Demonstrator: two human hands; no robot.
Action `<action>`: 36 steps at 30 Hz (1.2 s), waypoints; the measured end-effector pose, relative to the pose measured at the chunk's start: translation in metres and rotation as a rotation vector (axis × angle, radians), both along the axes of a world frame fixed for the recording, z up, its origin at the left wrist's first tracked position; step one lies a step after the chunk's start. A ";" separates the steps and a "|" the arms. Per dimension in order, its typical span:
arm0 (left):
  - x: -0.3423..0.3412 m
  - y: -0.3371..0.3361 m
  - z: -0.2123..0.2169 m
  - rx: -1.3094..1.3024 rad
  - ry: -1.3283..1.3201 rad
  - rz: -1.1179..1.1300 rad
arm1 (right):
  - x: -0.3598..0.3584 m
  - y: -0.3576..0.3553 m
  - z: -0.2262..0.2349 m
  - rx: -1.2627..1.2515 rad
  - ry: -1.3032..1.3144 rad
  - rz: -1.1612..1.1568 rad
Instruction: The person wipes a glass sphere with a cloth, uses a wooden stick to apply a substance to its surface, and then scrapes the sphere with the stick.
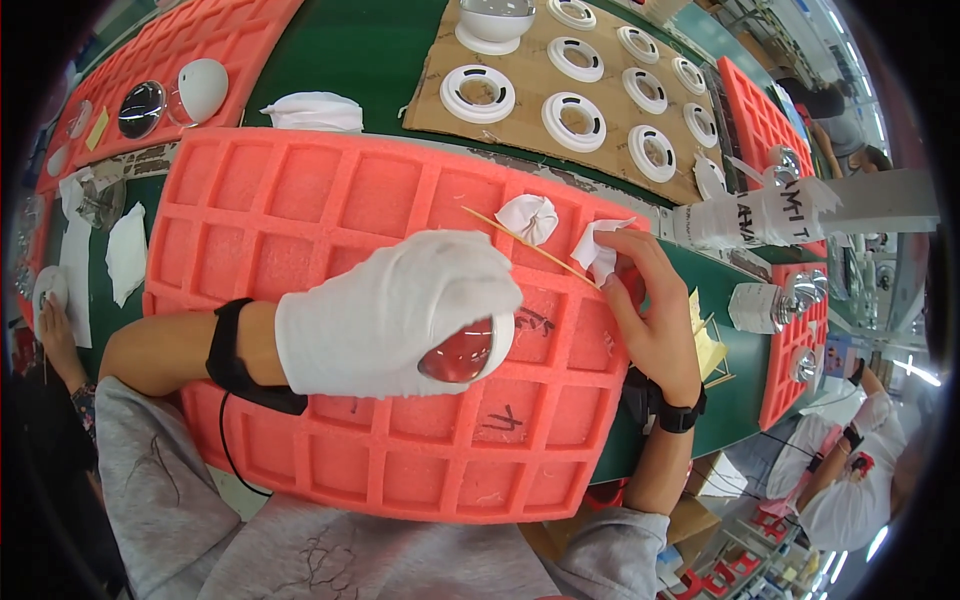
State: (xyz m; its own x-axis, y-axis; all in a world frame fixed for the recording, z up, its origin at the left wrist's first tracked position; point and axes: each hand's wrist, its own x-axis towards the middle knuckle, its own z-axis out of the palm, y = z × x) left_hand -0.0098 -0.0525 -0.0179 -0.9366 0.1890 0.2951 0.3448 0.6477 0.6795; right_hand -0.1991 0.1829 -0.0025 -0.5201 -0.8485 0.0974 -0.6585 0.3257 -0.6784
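Red foam tray, stick across, white rings

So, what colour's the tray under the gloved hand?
The foam tray is coral red; see head view.

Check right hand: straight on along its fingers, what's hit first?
Right hand: past the white cloth and stick at its fingers, likely the crumpled white wad; depth unclear.
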 end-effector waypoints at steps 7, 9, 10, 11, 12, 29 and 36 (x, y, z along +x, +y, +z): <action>-0.018 -0.020 0.003 0.082 -0.048 -0.208 | -0.002 0.000 -0.001 0.006 -0.019 -0.009; -0.018 -0.021 0.004 0.187 -0.135 -0.196 | -0.002 0.000 -0.001 0.005 -0.025 -0.013; -0.018 -0.021 0.004 0.240 -0.179 -0.190 | -0.001 -0.001 0.000 0.002 -0.024 -0.011; -0.018 -0.021 0.004 0.240 -0.183 -0.192 | 0.000 -0.001 0.000 -0.001 -0.023 -0.010; -0.018 -0.021 0.004 0.229 -0.169 -0.193 | 0.000 -0.001 0.000 -0.003 -0.021 -0.008; -0.003 -0.012 0.012 -0.027 -0.079 0.068 | 0.001 -0.001 0.020 -0.080 0.258 -0.204; -0.007 -0.017 -0.009 0.027 0.035 -0.113 | 0.033 -0.039 0.025 0.129 0.330 0.248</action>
